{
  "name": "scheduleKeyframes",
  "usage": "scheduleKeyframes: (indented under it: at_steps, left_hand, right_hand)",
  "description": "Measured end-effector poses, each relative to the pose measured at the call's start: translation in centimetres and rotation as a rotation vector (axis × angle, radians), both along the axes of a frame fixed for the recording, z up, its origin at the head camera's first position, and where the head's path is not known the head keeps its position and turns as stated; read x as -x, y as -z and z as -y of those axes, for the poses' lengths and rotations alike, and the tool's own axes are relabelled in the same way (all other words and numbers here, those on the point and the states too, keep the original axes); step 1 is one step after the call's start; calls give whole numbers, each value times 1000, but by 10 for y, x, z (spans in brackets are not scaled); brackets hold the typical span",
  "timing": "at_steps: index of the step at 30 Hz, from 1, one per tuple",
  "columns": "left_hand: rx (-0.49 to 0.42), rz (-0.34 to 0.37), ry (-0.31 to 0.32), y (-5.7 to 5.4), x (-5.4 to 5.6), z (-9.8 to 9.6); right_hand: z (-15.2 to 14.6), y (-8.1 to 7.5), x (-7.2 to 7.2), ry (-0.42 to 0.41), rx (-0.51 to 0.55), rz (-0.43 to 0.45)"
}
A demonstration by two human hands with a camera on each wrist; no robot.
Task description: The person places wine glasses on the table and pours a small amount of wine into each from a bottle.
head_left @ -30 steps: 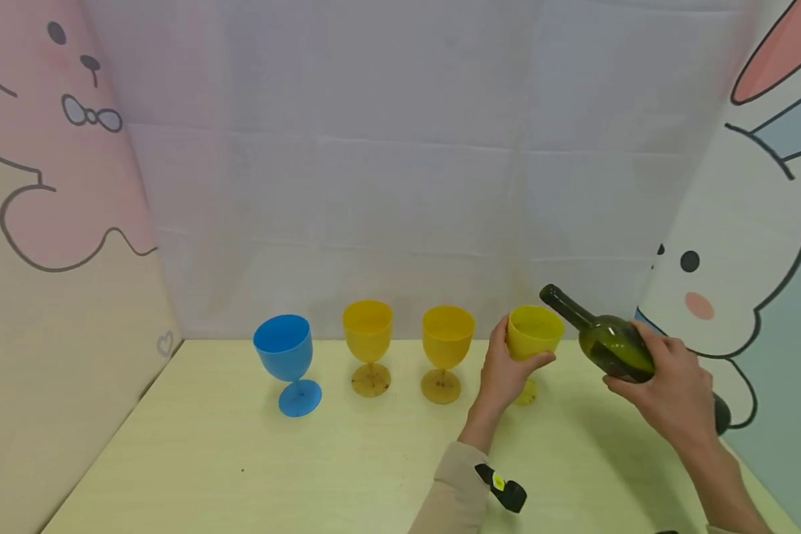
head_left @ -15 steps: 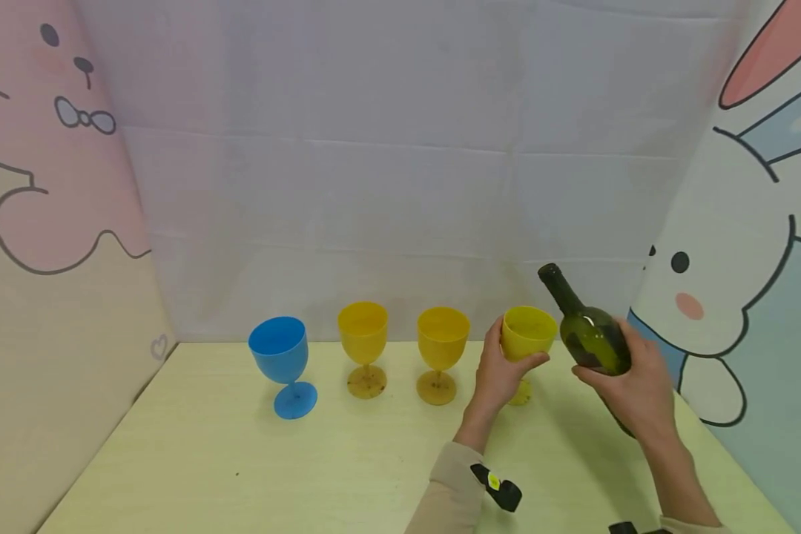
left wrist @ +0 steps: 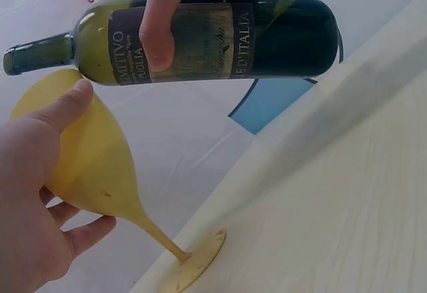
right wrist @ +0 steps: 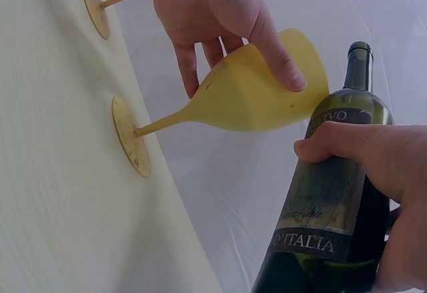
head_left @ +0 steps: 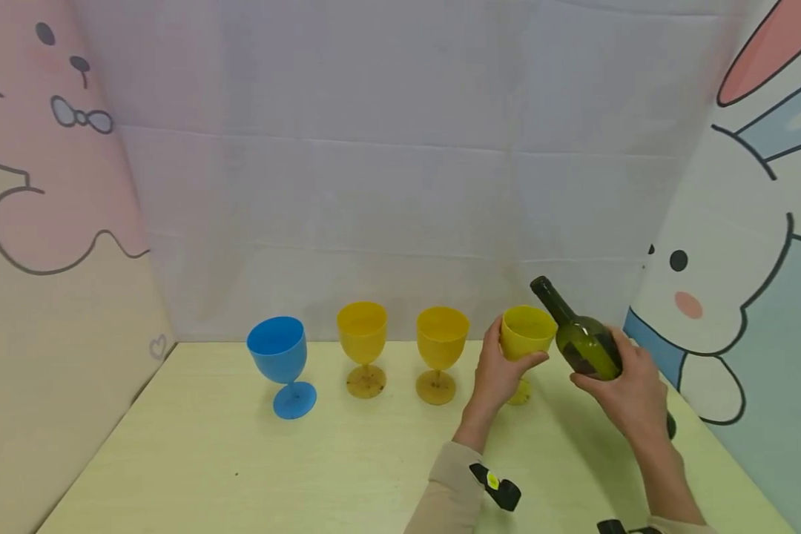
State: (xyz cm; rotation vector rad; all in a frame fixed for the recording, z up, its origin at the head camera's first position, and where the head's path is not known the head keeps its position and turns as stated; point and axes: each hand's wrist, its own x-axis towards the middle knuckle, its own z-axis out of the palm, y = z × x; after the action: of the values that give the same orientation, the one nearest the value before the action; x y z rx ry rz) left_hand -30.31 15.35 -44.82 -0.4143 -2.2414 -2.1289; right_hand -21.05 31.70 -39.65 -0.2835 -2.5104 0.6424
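My left hand (head_left: 497, 377) grips the bowl of a yellow goblet (head_left: 529, 334), the rightmost of the row; its foot stands at the table surface. In my right hand (head_left: 634, 389) is a green glass wine bottle (head_left: 589, 347), held around its body and tilted with the neck toward the upper left. Dark text is on the bottle's label (left wrist: 200, 43) in the left wrist view. The bottle's shoulder is close to the goblet's rim in the right wrist view, and its mouth is above the rim. Dark liquid shows low in the bottle (right wrist: 313, 273).
To the left stand two more yellow goblets, one in the middle (head_left: 443, 337) and one farther left (head_left: 363, 334). A blue goblet (head_left: 279, 348) is at the row's left end. A white cloth backdrop (head_left: 374, 185) rises behind the pale table (head_left: 274, 475), with printed panels on both sides.
My right hand has brought the bottle left, nearer the goblet. Its neck first rose to a steeper angle, then dipped toward the rim. The left hand stays on the goblet.
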Motion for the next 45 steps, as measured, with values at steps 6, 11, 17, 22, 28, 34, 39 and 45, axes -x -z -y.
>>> scheduleKeyframes:
  at_steps: [6, 11, 17, 22, 28, 34, 39, 45]
  left_hand:
    - [13, 3, -3, 0, 1, -2]
    - [13, -7, 7, 0, 2, -2]
    - [-2, -6, 13, -2, 1, 1]
    - [-18, -3, 18, -2, -2, 0]
    - [-42, -4, 27, 5, -1, -1]
    - [-32, -1, 19, 3, -1, -1]
    - [-22, -15, 24, -5, -3, -1]
    - [49, -95, -18, -15, -9, 2]
  right_hand:
    - [-4, 5, 2, 55, -59, 58]
    - [-7, 8, 4, 75, -54, 66]
    - [-10, 6, 4, 64, -14, 45]
    - [-12, 0, -1, 41, 63, 45]
    - [-14, -3, -2, -27, 161, -11]
    - [-17, -5, -2, -68, 225, -41]
    - [-18, -8, -3, -77, 236, -81]
    - [-17, -9, -2, -97, 232, -107]
